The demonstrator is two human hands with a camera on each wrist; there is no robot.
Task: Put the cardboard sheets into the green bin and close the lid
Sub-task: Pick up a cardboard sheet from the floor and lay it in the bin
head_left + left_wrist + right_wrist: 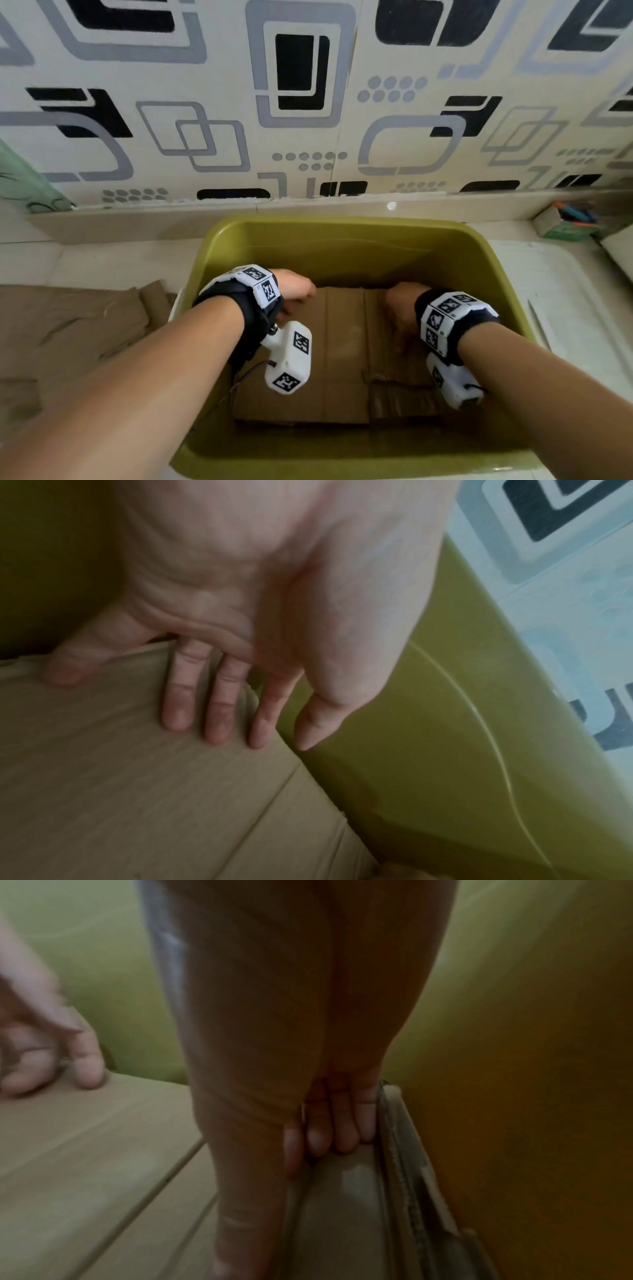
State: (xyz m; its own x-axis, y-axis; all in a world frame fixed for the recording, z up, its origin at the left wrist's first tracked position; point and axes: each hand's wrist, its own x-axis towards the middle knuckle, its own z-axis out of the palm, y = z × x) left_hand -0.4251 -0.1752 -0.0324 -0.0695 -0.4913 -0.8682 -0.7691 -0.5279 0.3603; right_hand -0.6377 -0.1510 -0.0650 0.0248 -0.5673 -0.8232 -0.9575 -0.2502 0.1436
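Cardboard sheets (342, 346) lie flat in the bottom of the open green bin (346, 236), and both your hands reach down inside onto them. Your left hand (294, 287) presses the top sheet near the far wall with straight, spread fingers (178, 704), gripping nothing, while your right hand (400, 308) has its fingers (346, 1131) tucked against the sheets' right edge beside the bin wall. More cardboard (68, 329) lies on the floor left of the bin.
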